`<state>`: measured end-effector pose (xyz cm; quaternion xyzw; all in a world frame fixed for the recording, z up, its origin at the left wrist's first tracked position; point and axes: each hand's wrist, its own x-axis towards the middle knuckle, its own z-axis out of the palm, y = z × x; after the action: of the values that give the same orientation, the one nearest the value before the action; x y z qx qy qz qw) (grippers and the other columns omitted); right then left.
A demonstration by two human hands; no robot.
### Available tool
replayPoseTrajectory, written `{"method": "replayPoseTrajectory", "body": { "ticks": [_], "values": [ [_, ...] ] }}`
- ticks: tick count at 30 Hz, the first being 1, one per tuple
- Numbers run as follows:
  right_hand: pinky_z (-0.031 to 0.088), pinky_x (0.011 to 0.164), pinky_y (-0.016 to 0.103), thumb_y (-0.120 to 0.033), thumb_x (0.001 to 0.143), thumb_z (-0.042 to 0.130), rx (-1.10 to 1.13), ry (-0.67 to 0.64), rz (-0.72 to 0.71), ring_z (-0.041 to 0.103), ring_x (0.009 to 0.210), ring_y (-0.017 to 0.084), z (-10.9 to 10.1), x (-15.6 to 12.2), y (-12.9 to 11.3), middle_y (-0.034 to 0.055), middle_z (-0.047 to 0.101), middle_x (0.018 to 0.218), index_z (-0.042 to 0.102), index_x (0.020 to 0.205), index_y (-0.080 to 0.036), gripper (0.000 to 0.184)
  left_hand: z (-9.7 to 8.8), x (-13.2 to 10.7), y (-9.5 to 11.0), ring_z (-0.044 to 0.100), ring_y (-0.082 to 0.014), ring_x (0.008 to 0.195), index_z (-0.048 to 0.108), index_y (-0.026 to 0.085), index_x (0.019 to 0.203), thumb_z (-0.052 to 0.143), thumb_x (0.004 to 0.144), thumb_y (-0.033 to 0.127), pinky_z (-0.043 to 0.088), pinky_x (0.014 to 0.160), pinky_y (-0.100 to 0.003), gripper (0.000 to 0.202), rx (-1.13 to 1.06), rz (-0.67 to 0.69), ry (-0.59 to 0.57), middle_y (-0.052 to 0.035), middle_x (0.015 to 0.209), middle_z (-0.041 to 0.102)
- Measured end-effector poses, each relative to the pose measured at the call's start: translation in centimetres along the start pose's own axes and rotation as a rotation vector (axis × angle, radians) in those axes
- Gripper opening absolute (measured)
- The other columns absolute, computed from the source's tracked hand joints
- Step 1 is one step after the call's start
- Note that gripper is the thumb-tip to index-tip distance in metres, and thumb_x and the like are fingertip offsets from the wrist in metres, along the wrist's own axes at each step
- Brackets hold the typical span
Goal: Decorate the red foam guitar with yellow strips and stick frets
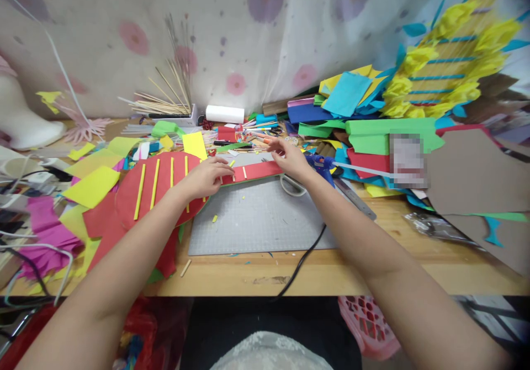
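A red paper guitar shape [164, 204] lies across the bench with long yellow strips on its round body and short pale strips on its narrow red neck [263, 170]. My left hand [207, 178] rests over the joint of body and neck. Its bent fingers are closed at a short pale strip [233, 177] on the neck. Near the neck's far end, my right hand [290, 159] hovers or rests with loosely curled fingers; thumb and fingers stand apart, and nothing shows between them. A blue glue gun [321, 165] with a long glue stick lies just beyond my right wrist.
Beneath the neck is a grey cutting mat [256, 221], with scissors [293, 186] and a metal ruler [356, 199] at its right. A black cord [304, 259] hangs over the front edge. Coloured sheets [93, 185] pile up left; a yellow-flowered guitar craft [443, 63] stands back right.
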<state>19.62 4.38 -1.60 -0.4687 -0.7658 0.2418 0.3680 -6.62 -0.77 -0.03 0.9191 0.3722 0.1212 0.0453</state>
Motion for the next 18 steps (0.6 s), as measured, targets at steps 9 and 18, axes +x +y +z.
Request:
{"method": "replayPoseTrajectory", "body": {
  "ticks": [9,18],
  "values": [
    [0.045,0.069,0.029,-0.017,0.073,0.051,-0.211,0.011,0.139,0.058,0.072,0.015,0.2,2.2,1.6,0.0043,0.067,0.085,0.061,0.088,-0.017,0.018,0.1,0.1,0.0,0.051,-0.0212,0.106,0.067,0.018,0.099,0.039,0.061,0.001,0.045,0.093,-0.039,0.05,0.018,-0.003,0.005,-0.004,0.101,0.067],
    [0.045,0.07,0.03,-0.036,0.073,0.061,-0.314,-0.392,0.024,0.059,0.078,0.017,-0.2,3.6,0.5,0.0058,0.067,0.091,0.064,0.088,-0.019,0.023,-0.3,0.2,0.2,0.051,-0.0214,0.106,0.068,0.02,0.099,0.04,0.06,0.002,0.045,0.092,-0.04,0.052,0.004,-0.011,-0.001,-0.0038,0.102,0.067]
  ]
}}
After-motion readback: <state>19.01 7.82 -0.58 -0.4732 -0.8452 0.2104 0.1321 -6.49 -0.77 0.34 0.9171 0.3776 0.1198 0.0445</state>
